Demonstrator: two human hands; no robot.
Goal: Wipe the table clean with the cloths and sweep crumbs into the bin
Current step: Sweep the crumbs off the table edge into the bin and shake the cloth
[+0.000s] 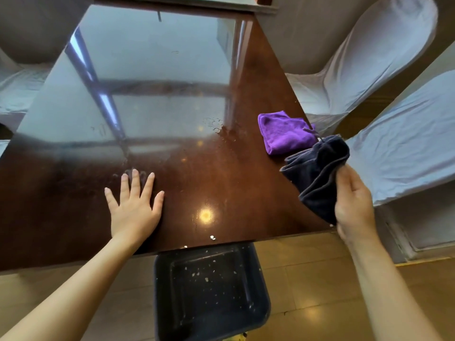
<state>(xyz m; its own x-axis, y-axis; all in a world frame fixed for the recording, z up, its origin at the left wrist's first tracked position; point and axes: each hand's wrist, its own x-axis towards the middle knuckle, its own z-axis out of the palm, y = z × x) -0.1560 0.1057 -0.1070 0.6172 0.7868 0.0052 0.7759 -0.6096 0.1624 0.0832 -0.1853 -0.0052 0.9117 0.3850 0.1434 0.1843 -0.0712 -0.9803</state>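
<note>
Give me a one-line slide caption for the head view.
Left hand flat on table; right hand holds dark cloth.

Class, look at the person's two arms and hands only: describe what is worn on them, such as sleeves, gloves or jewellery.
Both the left hand and the right hand are bare, with no gloves. No ring, watch or bracelet shows on the fingers or wrists. Both forearms are uncovered as far as the picture's lower edge; no sleeve is in view.

Left hand [135, 205] flat, fingers spread, on brown table [221, 168]. Right hand [354, 205] grips dark cloth [317, 173]. Purple cloth [285, 132] near right edge. Crumbs inside bin [209, 291] below.
</note>
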